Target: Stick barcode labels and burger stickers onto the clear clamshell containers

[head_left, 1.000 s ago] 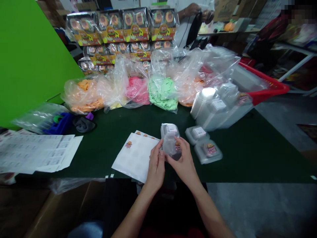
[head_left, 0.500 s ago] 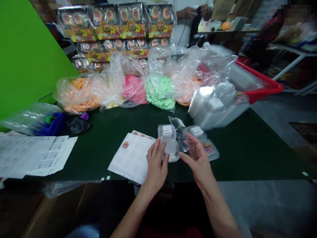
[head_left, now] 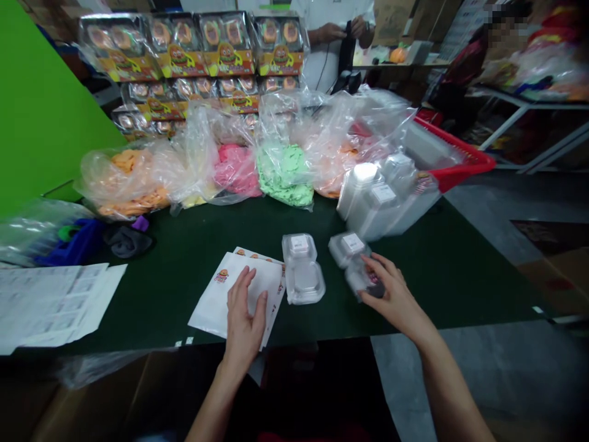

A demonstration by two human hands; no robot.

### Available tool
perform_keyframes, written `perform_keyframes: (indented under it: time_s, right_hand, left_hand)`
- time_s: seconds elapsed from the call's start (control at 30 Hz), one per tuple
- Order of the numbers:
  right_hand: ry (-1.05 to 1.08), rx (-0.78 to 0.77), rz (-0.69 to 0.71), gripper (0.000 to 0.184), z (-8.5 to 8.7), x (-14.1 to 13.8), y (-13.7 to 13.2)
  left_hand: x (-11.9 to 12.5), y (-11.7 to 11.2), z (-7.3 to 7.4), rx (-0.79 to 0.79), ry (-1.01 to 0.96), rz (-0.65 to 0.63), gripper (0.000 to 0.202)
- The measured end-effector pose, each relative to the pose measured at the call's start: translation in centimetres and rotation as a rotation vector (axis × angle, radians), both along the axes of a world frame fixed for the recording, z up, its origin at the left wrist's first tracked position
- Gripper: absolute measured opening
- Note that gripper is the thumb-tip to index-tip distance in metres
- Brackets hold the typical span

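My left hand [head_left: 244, 318] lies flat with fingers spread on a stack of white sticker sheets [head_left: 216, 293] printed with burger logos. An open clear clamshell box [head_left: 301, 270] sits on the green table just right of the sheets, with no hand on it. My right hand [head_left: 391, 294] curls over another clear clamshell box [head_left: 363, 282] at the right and grips it. A closed clamshell with a white label [head_left: 347, 245] lies just beyond that hand.
Clear bags of orange [head_left: 124, 181], pink [head_left: 234, 169] and green [head_left: 283, 172] pieces line the table's back, before stacked burger toy boxes [head_left: 193, 55]. A bag of empty clamshells [head_left: 386, 193] and a red basket [head_left: 460, 159] are right. Label sheets [head_left: 50, 304] lie left. A person [head_left: 331, 31] stands behind.
Both hands let go of the clamshell they held together; it now lies open on the table. My left hand moved onto the sticker sheets, my right onto another clamshell.
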State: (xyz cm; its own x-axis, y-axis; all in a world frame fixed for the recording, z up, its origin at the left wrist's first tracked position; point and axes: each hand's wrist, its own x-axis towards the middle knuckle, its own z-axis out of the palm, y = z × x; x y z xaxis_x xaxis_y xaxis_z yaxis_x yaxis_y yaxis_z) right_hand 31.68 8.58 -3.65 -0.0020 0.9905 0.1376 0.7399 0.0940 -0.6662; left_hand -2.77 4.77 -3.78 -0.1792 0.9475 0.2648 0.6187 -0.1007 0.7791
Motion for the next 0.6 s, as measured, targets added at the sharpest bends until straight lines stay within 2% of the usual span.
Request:
perform_keyframes:
  time_s: [0.07, 0.13, 0.2, 0.27, 0.3, 0.37, 0.43, 0.47, 0.53, 0.6]
  right_hand:
    - [-0.001, 0.016, -0.049, 0.069, 0.6, 0.0, -0.5]
    - [0.041, 0.097, -0.127, 0.064, 2.1, -0.5, -1.9]
    - [0.154, 0.145, -0.165, 0.051, 3.8, -1.7, -3.9]
    - [0.307, 0.052, -0.104, 0.038, 4.6, -3.8, -6.2]
    - [0.381, -0.051, -0.040, 0.034, 4.4, -5.2, -7.3]
    - [0.533, -0.350, 0.137, 0.031, 2.7, -8.5, -9.3]
    - [0.734, -0.639, 0.271, 0.038, -0.1, -11.8, -10.7]
    - [0.852, -0.748, 0.279, 0.044, -1.5, -13.3, -11.3]
    - [1.056, -0.897, 0.193, 0.057, -3.7, -15.6, -12.2]
    - [1.205, -0.950, 0.044, 0.064, -4.5, -17.2, -12.7]
  left_hand:
    - [-2.0, -0.1, -0.2, 0.004, 0.062, 0.039, 0.044]
    - [-4.4, -0.3, -0.5, -0.015, 0.149, 0.083, 0.042]
    - [-6.7, -0.5, -0.9, -0.074, 0.240, 0.111, 0.042]
    - [-8.3, -1.0, -1.4, -0.142, 0.310, 0.096, 0.045]
    - [-8.8, -1.3, -1.6, -0.166, 0.333, 0.076, 0.047]
    - [-9.2, -2.3, -2.0, -0.192, 0.371, 0.030, 0.049]
    - [-9.0, -3.7, -2.4, -0.188, 0.409, -0.017, 0.049]
    - [-8.9, -4.6, -2.5, -0.177, 0.425, -0.040, 0.049]
    - [-8.7, -6.4, -2.8, -0.151, 0.450, -0.091, 0.049]
    - [-8.7, -8.1, -3.1, -0.130, 0.461, -0.141, 0.050]
